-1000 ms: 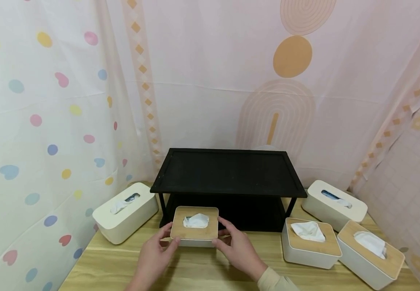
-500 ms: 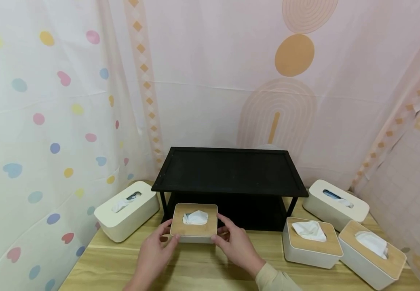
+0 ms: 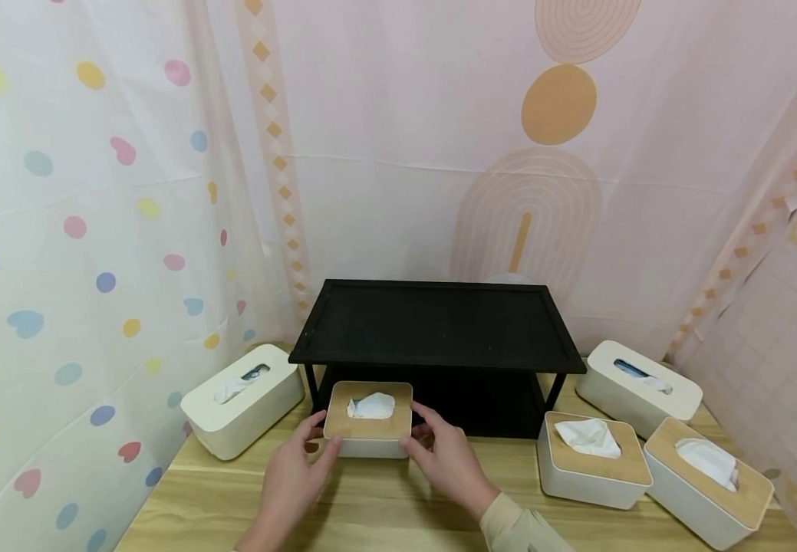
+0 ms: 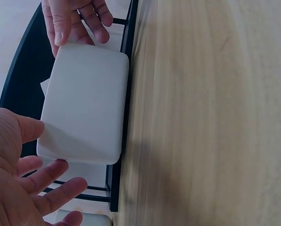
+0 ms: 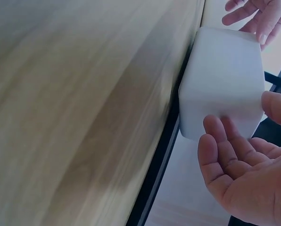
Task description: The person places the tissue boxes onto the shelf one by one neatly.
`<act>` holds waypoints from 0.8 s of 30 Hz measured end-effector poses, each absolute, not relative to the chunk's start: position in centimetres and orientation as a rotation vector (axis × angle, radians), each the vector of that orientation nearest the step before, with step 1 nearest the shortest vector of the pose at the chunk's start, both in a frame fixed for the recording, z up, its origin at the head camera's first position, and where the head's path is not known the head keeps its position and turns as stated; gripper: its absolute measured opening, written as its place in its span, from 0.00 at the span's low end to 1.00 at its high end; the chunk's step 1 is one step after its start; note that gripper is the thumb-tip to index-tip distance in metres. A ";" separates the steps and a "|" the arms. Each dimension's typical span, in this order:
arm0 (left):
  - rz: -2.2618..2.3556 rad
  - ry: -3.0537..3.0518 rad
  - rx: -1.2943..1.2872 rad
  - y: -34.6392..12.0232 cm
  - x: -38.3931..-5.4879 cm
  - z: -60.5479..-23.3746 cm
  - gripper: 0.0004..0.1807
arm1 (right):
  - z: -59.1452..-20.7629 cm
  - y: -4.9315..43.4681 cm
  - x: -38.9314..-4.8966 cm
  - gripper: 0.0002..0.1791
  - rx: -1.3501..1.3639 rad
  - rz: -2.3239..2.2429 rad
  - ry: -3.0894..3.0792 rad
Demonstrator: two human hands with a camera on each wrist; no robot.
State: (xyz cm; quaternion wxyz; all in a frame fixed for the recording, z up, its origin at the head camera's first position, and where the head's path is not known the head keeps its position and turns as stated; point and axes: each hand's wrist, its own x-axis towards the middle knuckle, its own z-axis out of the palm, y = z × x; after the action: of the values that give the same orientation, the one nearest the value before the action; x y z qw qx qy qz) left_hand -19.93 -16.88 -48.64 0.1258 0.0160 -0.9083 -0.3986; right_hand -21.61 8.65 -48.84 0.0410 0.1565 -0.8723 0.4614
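A tissue box [image 3: 367,447] with a white body, wooden lid and a tuft of white tissue is held between both hands at the front left of the black two-tier rack [image 3: 433,326]. My left hand [image 3: 294,471] grips its left side, thumb at the front corner. On the opposite side, my right hand [image 3: 449,464] grips it with the thumb at the front edge and fingers along the side. The box overlaps the rack's lower shelf [image 3: 467,406] in the head view. Both wrist views show its plain white body [image 4: 86,103] close against the rack's edge.
Two wood-lidded tissue boxes [image 3: 594,460] [image 3: 709,479] stand at the right of the wooden table [image 3: 384,510]. White oval-slotted tissue boxes flank the rack, one on the left [image 3: 242,414] and one on the right [image 3: 636,399]. Patterned curtains [image 3: 398,153] hang behind.
Both hands have moved the tissue box slightly away from me, toward the lower shelf. Its front has tipped so that more of its white face shows. The other boxes stay put.
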 end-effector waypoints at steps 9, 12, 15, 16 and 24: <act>-1.169 -2.615 0.068 -16.8 -20.8 -48.6 0.30 | -48.3 8.3 -22.3 0.29 0.443 1.332 -2.668; -1.166 -2.618 0.085 -16.8 -21.2 -48.7 0.30 | -48.2 8.2 -22.5 0.28 0.433 1.300 -2.673; -1.152 -2.618 0.098 -16.8 -21.4 -48.7 0.28 | -48.2 8.1 -22.8 0.27 0.423 1.258 -2.671; -1.142 -2.617 0.097 -16.7 -21.4 -48.6 0.28 | -48.2 8.0 -22.9 0.27 0.422 1.243 -2.667; -0.905 -2.638 -0.019 -16.4 -19.8 -48.2 0.26 | -48.5 7.9 -23.0 0.23 0.390 1.179 -2.616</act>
State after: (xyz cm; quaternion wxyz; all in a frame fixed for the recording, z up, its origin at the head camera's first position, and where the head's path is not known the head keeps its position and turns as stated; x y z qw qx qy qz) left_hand -19.82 -16.42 -48.21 0.1755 -0.0066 -0.9312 -0.3195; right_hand -22.99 7.88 -48.47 0.1226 0.1335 -0.8966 0.4040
